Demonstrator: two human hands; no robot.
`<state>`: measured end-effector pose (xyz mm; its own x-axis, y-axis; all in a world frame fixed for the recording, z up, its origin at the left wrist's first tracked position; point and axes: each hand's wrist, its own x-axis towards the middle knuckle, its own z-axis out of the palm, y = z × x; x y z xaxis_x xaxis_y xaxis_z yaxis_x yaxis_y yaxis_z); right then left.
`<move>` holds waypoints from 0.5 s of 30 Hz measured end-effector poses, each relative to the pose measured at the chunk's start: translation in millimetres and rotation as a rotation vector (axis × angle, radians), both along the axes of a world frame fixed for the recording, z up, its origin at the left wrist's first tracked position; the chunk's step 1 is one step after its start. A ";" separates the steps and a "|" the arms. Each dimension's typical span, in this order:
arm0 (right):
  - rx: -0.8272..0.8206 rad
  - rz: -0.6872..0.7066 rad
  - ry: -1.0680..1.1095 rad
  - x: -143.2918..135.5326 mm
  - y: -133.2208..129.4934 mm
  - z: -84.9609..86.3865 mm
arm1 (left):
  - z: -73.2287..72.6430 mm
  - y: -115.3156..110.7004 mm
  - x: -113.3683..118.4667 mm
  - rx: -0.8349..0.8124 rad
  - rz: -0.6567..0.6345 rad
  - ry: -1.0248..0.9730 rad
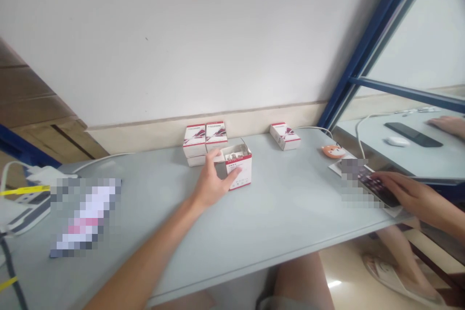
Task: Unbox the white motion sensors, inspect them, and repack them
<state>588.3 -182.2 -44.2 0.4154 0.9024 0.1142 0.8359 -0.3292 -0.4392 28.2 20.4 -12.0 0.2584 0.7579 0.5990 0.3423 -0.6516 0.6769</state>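
My left hand (210, 179) is pinching the open box (240, 174) between thumb and fingers. The box is standing upright on the table (279, 218), near 12 o'clock from me. Its open top is pointing up, and its printed front is facing me. I cannot tell which way its long axis is running, because its depth is partly hidden.

From it, the boxes in a bunch (205, 140) are sitting at 11 o'clock, and the lone box (285, 136) is lying at 2 o'clock. At 3 o'clock, my right hand (417, 196) is touching the dark thing with buttons (376, 185), which is pointing from 10 to 4. I cannot tell if that hand is gripping.
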 end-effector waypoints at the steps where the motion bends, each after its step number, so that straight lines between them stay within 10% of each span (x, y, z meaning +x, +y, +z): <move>1: 0.002 0.004 -0.003 2.0 -1.1 -0.9 | 0.3 -0.1 0.0 0.002 0.004 0.005; 15: -0.005 0.017 -0.023 -1.2 -5.4 3.0 | 0.9 0.3 0.9 0.050 0.004 0.017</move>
<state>587.1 -187.5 -41.2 0.3970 0.9101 0.1186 0.8513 -0.3168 -0.4183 29.0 20.7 -11.1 0.2661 0.7281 0.6317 0.3559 -0.6832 0.6376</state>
